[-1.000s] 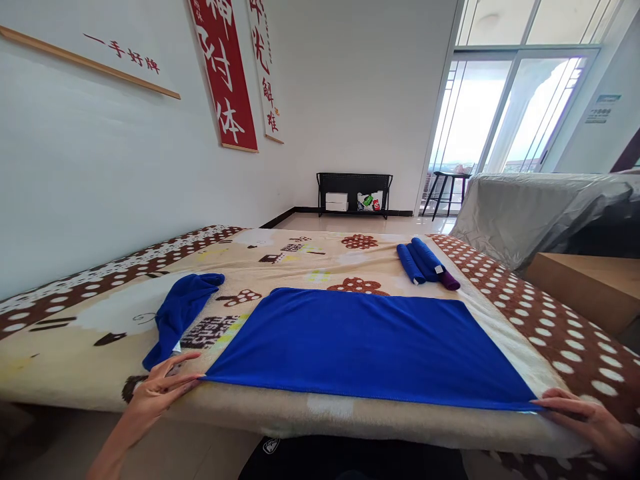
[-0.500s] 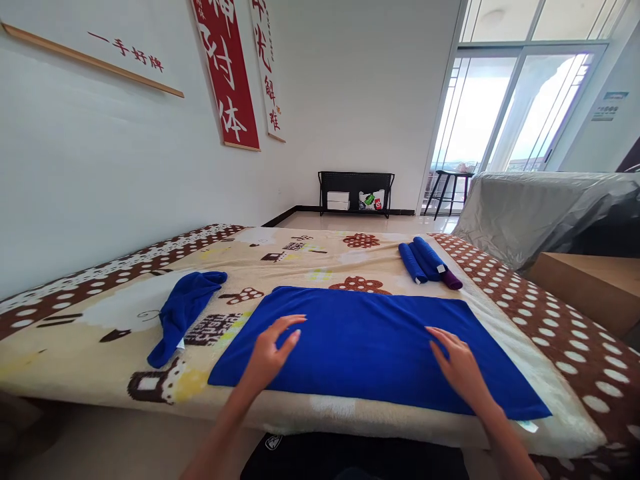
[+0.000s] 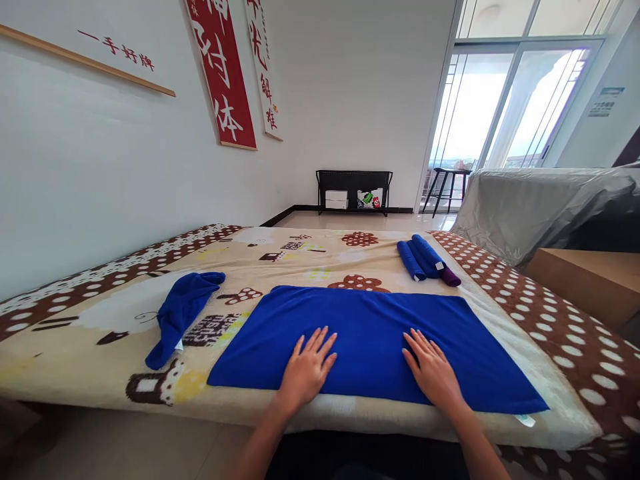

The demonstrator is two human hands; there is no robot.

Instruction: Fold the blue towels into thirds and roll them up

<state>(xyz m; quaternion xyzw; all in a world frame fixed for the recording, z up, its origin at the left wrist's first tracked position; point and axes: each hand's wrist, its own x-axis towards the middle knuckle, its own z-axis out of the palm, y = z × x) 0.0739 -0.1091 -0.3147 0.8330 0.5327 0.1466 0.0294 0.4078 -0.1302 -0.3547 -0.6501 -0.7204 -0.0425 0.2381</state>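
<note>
A blue towel [image 3: 367, 327] lies spread out flat near the front edge of the bed, with a white tag showing at its near right corner. My left hand [image 3: 309, 363] rests palm down on the towel left of its middle, fingers stretched out. Palm down as well, my right hand [image 3: 430, 363] lies on the towel right of the middle with its fingers extended. To the left sits a crumpled blue towel [image 3: 184, 313], apart from both hands. Rolled blue towels [image 3: 423, 257] and a purple roll [image 3: 451, 277] lie together at the far right.
A patterned blanket [image 3: 280, 270] with a brown dotted border covers the bed. Beyond the right side are a cardboard box [image 3: 585, 283] and a plastic-covered piece of furniture [image 3: 540, 200]. A black rack [image 3: 354, 183] stands against the back wall, and a stool [image 3: 447, 183] is by the glass door.
Both hands have come down from above the towel onto it and moved inward toward its middle. Their fingers have straightened out. The towels have stayed in place.
</note>
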